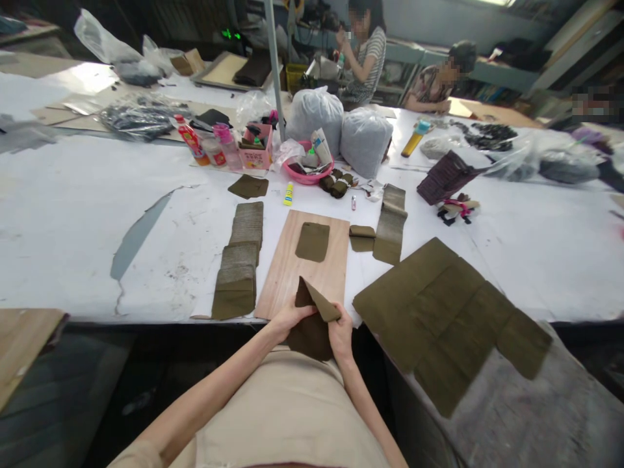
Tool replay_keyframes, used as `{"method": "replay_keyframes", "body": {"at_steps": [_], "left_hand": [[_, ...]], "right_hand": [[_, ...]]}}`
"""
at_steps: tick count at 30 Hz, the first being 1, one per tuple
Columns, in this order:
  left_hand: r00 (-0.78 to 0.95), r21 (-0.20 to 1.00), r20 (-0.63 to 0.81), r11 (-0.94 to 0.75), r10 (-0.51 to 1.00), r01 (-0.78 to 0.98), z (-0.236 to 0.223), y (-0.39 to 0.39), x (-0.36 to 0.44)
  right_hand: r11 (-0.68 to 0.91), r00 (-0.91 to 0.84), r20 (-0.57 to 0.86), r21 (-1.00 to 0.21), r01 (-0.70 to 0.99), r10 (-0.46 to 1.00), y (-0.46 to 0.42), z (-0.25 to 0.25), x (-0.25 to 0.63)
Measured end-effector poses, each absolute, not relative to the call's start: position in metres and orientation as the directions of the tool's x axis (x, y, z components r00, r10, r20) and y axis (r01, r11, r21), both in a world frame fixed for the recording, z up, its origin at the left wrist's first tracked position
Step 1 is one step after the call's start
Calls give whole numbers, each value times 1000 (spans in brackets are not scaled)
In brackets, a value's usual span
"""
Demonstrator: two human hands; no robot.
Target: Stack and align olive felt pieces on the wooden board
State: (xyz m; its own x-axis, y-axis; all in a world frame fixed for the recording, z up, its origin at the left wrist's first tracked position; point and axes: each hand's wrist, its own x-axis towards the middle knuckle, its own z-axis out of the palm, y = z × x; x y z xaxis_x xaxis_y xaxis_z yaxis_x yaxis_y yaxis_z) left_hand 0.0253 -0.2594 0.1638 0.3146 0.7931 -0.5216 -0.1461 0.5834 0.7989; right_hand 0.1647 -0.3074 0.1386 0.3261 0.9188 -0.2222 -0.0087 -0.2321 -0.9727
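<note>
Two hands, one piece of cloth: the left hand (291,316) closes its fingers on the near-left edge, the right hand (342,328) pinches the right side, and between them the olive-brown fabric piece (312,337) stands bent open, one flap peaked upward. It's right in front of the body, over the near end of the wooden board (275,276), its lower part hanging past the table edge.

Here's the danger: that flap looks limp, and if the two grips pull unevenly, the fold could skew or crease off line. Loosen either one and the low end could slip down toward the lap.

Look at the pose! Forearms converge from below, the left on a long slant, the right steeper; both wrists sit close together, fingers curled in, neither hand spread.

Just beyond, a flat olive panel (312,242) lies on the board; a careless push forward could nudge it askew. Left of the board, a fanned fabric stack (234,289) might slide if an elbow swings wide. Off right, large olive sheets (433,318) overhang the table edge onto a grey surface (546,409), where a snag could drag them.
</note>
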Motion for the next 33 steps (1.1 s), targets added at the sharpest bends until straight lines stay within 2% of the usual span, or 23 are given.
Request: {"method": "replay_keyframes", "body": {"at_steps": [3,5,8,10,11,13,16,18,20,23,25,27,30,31,33], "left_hand": [[287,902,-396,428,872,-54,164,-258,27],[334,885,-419,462,844,-55,162,-257,27],[362,841,-491,540,792,-41,157,-257,27],[304,900,-419,435,856,15,153,-258,29],[273,932,-359,360,893,47,152,-258,31],[254,955,-297,289,920,68,152,-259,34],[318,907,-386,420,866,-41,153,-261,38],[325,873,-430,480,842,-89,152,-262,40],[301,860,-454,500,839,-97,150,-263,41],[298,800,-528,583,795,-140,145,-265,43],[287,766,-559,617,778,-181,143,-267,44],[277,782,-546,600,791,-169,142,-269,45],[296,818,-515,564,804,-109,140,-269,47],[300,810,-524,575,797,-112,138,-269,47],[308,754,-579,640,755,-150,134,-266,48]], "right_hand": [[-312,260,-370,-920,-238,892,-305,135,165],[-308,275,-382,-910,-277,882,-304,134,165],[-235,376,-236,-971,-51,896,-305,136,166],[-182,380,-120,-975,130,917,-306,138,169],[-168,372,-96,-971,168,923,-306,139,172],[-196,370,-159,-979,63,915,-305,140,176],[-302,253,-388,-898,-321,886,-301,138,181],[-352,139,-445,-833,-427,884,-300,134,183],[-332,159,-414,-864,-380,896,-301,131,184],[-210,314,-248,-966,-150,917,-304,127,185],[-162,345,-165,-986,-37,924,-305,124,186],[-200,320,-227,-973,-115,920,-305,119,189],[-355,181,-453,-845,-400,873,-304,108,192],[-379,150,-479,-819,-431,865,-304,105,193],[-352,176,-428,-871,-344,887,-303,99,194]]}}
